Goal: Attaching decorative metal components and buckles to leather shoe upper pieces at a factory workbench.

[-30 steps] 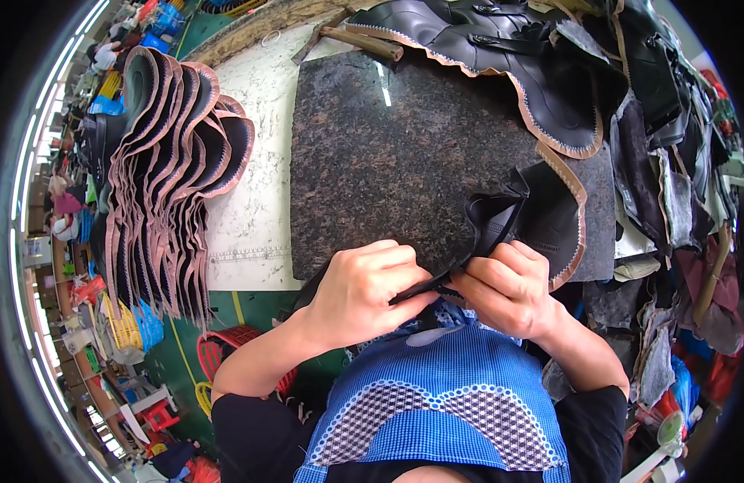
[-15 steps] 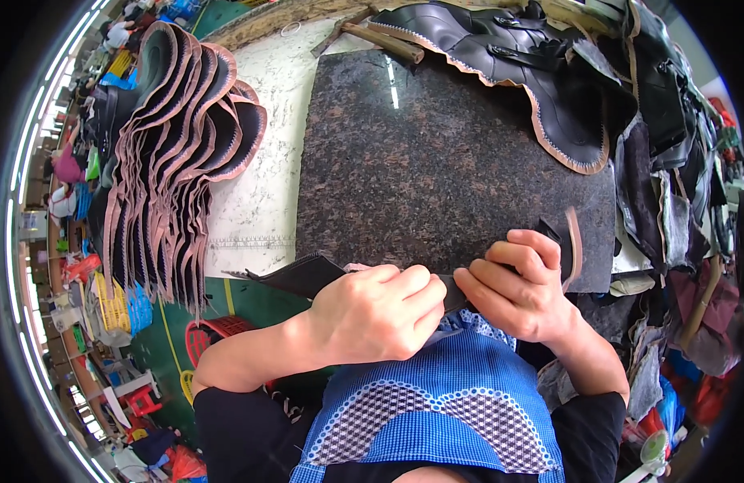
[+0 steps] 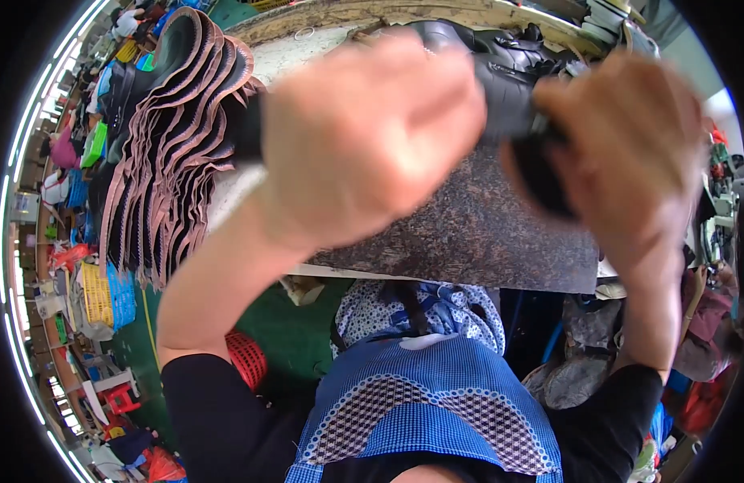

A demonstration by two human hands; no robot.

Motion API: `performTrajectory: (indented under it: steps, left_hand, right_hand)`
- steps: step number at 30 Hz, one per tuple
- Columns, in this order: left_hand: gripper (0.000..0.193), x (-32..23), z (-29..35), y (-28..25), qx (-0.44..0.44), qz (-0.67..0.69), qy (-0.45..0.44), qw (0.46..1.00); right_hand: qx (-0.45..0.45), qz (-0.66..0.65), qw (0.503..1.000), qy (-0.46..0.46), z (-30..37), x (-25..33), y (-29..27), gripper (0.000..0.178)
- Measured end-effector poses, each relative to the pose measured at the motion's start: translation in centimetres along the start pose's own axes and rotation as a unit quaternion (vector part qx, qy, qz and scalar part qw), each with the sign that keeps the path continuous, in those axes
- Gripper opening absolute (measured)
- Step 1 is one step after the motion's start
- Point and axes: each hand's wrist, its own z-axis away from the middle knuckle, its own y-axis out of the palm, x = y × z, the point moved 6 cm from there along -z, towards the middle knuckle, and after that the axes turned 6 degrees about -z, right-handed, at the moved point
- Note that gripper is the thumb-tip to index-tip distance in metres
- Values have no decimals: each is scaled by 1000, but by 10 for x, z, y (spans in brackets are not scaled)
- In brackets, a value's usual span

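Note:
My left hand point(image 3: 372, 141) is raised high over the worktop, closed and smeared by motion. My right hand point(image 3: 626, 149) is up at about the same height on the right, fingers curled and also blurred. Between the two fists stretches a black leather-like piece point(image 3: 505, 101), gripped at both sides. A dark loop of it point(image 3: 543, 177) hangs by my right hand, and a dark end shows left of my left fist. Its exact shape is lost in the blur. Beneath lies a dark speckled stone slab point(image 3: 485, 229).
At the left of the table lies a stack of black shoe uppers point(image 3: 175, 145) with pinkish edges. Black boot uppers point(image 3: 509, 40) lie at the far side, partly behind my hands. A red basket point(image 3: 247, 360) stands on the green floor. Grey scraps point(image 3: 581, 378) are at the lower right.
Both hands have risen from the slab's near edge up and away from me, carrying the black piece and moving farther apart. The apron's lower part and a patterned cloth now show.

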Motion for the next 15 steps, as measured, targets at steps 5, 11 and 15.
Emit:
performTrajectory:
  steps: [5,11,15]
  left_hand:
    - [45,-2,19,-10,-58,-93,43,993]
    - [41,-86,161,61,220,49,-77,971]
    - [55,-87,181,49,221,134,-206,944]
  right_hand:
    - [127,75,989,26,-17,44,0,17]
    - [265,-220,935,84,105,108,132,34]
    - [295,-441,813,239,105,73,133,51]
